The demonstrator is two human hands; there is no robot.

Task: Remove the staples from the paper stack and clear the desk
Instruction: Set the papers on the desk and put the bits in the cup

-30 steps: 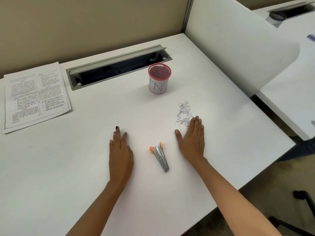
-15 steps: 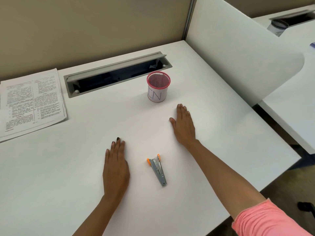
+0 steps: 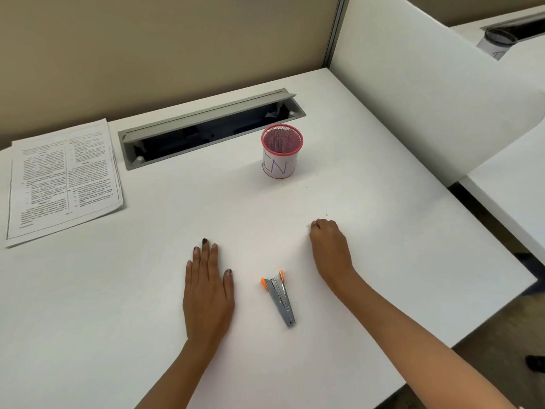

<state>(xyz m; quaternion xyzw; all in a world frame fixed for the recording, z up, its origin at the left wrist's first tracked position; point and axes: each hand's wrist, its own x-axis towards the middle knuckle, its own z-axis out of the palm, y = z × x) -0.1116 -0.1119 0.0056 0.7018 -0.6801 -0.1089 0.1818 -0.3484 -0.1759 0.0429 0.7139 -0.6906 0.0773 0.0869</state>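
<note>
Rests left hand (image 3: 208,290) flat, fingers straight, on white desk (image 3: 383,231) and curls right hand (image 3: 330,249) into a fist, contents hidden, staple remover (image 3: 278,296) between them, paper stack (image 3: 63,178) far left, pink mesh cup (image 3: 281,152) lettered "IN" beyond.

Pink mesh cup (image 3: 281,152), beyond curled fingers (image 3: 324,225) of right hand (image 3: 328,246): white wrap, blue handwritten "IN". Paper stack (image 3: 63,178) print unreadable.

A printed paper stack (image 3: 63,178) lies flat far left on the desk (image 3: 383,246), the grey, orange-tipped staple remover (image 3: 280,299) near its front.
</note>
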